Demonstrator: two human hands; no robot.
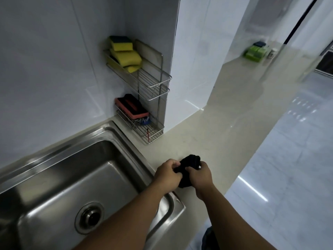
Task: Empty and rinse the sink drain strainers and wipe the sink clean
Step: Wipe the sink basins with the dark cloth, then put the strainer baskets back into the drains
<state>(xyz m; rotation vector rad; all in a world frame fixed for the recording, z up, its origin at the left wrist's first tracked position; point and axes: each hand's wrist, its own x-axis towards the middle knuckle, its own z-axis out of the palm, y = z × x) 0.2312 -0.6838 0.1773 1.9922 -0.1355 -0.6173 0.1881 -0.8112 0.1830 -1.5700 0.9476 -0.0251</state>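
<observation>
Wipe step prep: left hand (168,175) and right hand (199,175) both grip black cloth (189,166) over tabletop (207,134). Next, likely carry it into sink (100,170).

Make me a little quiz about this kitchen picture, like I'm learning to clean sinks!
1. True or false: the round metal drain strainer sits in the stainless steel sink's drain hole.
2. The crumpled black cloth is gripped by: A) one hand, B) both hands, C) no hand.
3. Fill in: the yellow sponges lie on the wire wall rack's ____ shelf.
Key: 1 true; 2 B, left hand and right hand; 3 top.
</observation>
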